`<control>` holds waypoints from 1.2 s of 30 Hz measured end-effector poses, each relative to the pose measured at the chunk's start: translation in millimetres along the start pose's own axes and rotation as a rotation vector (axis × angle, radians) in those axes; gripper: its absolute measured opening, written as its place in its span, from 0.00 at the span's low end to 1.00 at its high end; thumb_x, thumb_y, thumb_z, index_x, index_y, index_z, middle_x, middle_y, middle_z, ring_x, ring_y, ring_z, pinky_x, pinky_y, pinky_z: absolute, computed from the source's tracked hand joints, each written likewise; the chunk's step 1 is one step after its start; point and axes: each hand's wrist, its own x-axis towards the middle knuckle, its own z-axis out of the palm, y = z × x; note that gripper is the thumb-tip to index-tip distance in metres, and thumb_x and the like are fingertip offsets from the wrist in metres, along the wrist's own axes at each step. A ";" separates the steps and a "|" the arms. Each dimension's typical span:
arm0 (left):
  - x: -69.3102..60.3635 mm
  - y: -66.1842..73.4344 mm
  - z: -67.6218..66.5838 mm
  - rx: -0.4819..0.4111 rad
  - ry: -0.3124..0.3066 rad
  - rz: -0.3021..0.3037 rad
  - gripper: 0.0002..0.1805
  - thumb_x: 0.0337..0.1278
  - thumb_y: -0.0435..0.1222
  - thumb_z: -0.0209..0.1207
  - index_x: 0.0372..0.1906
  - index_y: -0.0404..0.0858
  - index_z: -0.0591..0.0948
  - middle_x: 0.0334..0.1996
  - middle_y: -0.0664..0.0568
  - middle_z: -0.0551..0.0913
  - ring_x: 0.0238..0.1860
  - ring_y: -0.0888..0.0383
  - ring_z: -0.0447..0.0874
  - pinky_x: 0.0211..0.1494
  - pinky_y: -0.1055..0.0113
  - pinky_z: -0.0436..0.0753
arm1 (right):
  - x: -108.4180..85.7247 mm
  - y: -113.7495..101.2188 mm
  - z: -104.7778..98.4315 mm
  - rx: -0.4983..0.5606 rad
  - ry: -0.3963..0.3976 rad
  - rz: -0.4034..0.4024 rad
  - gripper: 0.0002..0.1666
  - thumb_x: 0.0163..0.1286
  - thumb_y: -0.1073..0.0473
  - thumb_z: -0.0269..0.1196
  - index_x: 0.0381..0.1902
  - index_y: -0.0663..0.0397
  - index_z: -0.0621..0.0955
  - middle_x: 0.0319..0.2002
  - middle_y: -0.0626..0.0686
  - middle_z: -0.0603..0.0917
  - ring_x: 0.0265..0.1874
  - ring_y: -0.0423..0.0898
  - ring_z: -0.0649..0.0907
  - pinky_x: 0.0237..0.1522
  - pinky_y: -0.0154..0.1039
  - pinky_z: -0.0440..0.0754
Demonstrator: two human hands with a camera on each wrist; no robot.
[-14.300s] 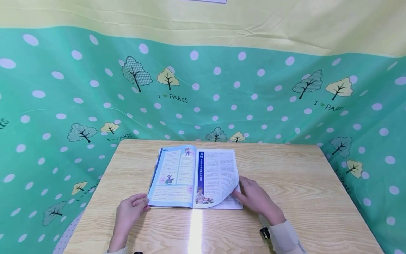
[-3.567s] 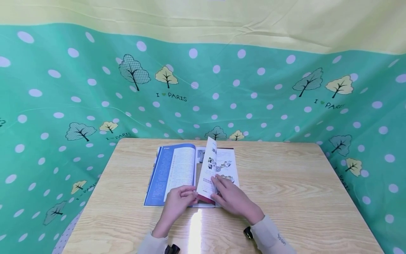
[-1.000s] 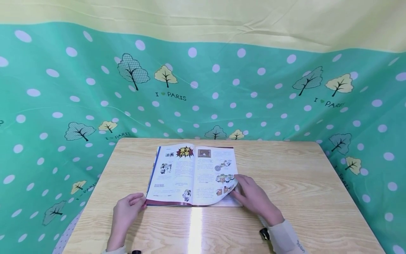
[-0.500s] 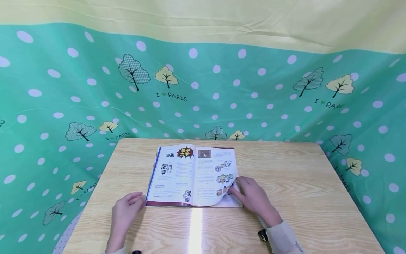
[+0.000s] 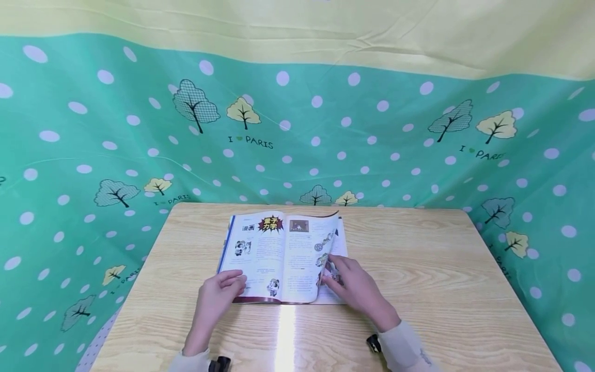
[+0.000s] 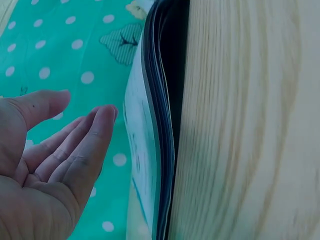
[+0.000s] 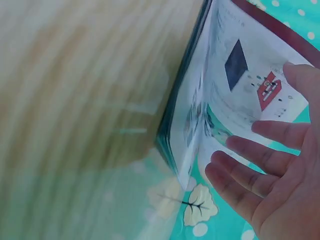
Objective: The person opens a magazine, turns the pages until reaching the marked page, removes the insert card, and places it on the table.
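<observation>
An open magazine (image 5: pixel 260 258) lies on the table, a panda cartoon on its left page. Its right-hand page (image 5: pixel 302 263) is lifted at the outer edge and bends leftward, baring part of the sheet beneath. My right hand (image 5: pixel 360 292) is at that raised edge; the right wrist view shows its fingers (image 7: pixel 262 155) spread and fairly straight, the thumb over the printed page. My left hand (image 5: pixel 216 302) is over the magazine's lower left corner. In the left wrist view its fingers (image 6: pixel 82 165) and thumb are apart, with nothing between them.
The wooden table (image 5: pixel 432 263) extends to both sides of the magazine. A green dotted cloth (image 5: pixel 372 129) with printed trees hangs behind and beside it. Each wrist has a black device (image 5: pixel 374 342) by the grey sleeve.
Pages have been turned from right to left since the earliest frames. In the last half second my right hand has moved left, raising the page further, and my left hand has moved right.
</observation>
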 end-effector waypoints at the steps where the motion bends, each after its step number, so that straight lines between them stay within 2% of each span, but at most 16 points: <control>1: 0.1 1.1 3.5 -0.011 -0.008 0.004 0.15 0.60 0.32 0.67 0.50 0.28 0.84 0.38 0.40 0.88 0.37 0.49 0.90 0.39 0.68 0.89 | 0.0 -1.5 1.4 -0.001 -0.008 -0.009 0.40 0.73 0.35 0.58 0.73 0.54 0.70 0.66 0.60 0.75 0.64 0.58 0.74 0.65 0.55 0.76; 5: -2.2 6.7 18.4 -0.063 -0.048 0.040 0.15 0.60 0.32 0.67 0.50 0.28 0.84 0.38 0.41 0.88 0.38 0.48 0.90 0.41 0.68 0.89 | -1.1 -7.4 5.5 -0.008 -0.038 -0.036 0.37 0.74 0.40 0.60 0.74 0.48 0.68 0.66 0.59 0.75 0.64 0.57 0.74 0.64 0.55 0.77; 9: -6.6 11.9 35.0 -0.127 -0.139 0.084 0.18 0.60 0.36 0.68 0.50 0.28 0.84 0.40 0.41 0.88 0.40 0.46 0.89 0.43 0.67 0.89 | -0.9 -11.6 8.4 -0.032 -0.047 -0.061 0.37 0.73 0.42 0.61 0.75 0.45 0.68 0.66 0.59 0.74 0.64 0.57 0.74 0.64 0.54 0.77; 13: -9.5 15.7 49.7 -0.153 -0.215 0.121 0.22 0.61 0.43 0.68 0.51 0.29 0.84 0.41 0.40 0.88 0.41 0.45 0.89 0.44 0.66 0.89 | 1.2 -16.5 10.4 -0.047 -0.064 -0.071 0.37 0.73 0.42 0.61 0.75 0.42 0.67 0.67 0.59 0.73 0.64 0.57 0.74 0.63 0.55 0.78; 18: -10.7 21.1 61.7 -0.219 -0.266 0.112 0.24 0.62 0.43 0.68 0.53 0.26 0.82 0.42 0.38 0.87 0.42 0.41 0.88 0.45 0.63 0.89 | 3.4 -22.2 10.7 -0.056 -0.109 -0.044 0.37 0.73 0.39 0.60 0.76 0.36 0.66 0.69 0.57 0.71 0.66 0.56 0.72 0.63 0.56 0.78; 25: -8.1 22.1 71.0 -0.306 -0.262 0.072 0.15 0.63 0.28 0.63 0.51 0.24 0.81 0.39 0.38 0.88 0.39 0.39 0.88 0.43 0.61 0.90 | 4.4 -23.3 10.9 -0.077 -0.111 -0.065 0.36 0.73 0.39 0.60 0.75 0.37 0.67 0.69 0.57 0.71 0.66 0.56 0.72 0.63 0.55 0.77; 31: -5.6 22.1 72.0 -0.287 -0.246 0.050 0.14 0.61 0.27 0.64 0.49 0.24 0.82 0.36 0.39 0.88 0.37 0.41 0.89 0.41 0.61 0.90 | 3.9 -22.3 10.5 -0.077 -0.127 -0.054 0.36 0.73 0.39 0.60 0.75 0.37 0.67 0.70 0.56 0.69 0.67 0.56 0.71 0.64 0.55 0.77; 36: -3.5 19.9 64.8 -0.265 -0.192 0.017 0.13 0.60 0.27 0.66 0.48 0.26 0.84 0.35 0.40 0.88 0.35 0.43 0.89 0.39 0.61 0.90 | 2.3 -18.9 8.1 -0.074 -0.116 -0.044 0.36 0.73 0.41 0.61 0.75 0.40 0.68 0.71 0.57 0.70 0.67 0.56 0.71 0.65 0.55 0.76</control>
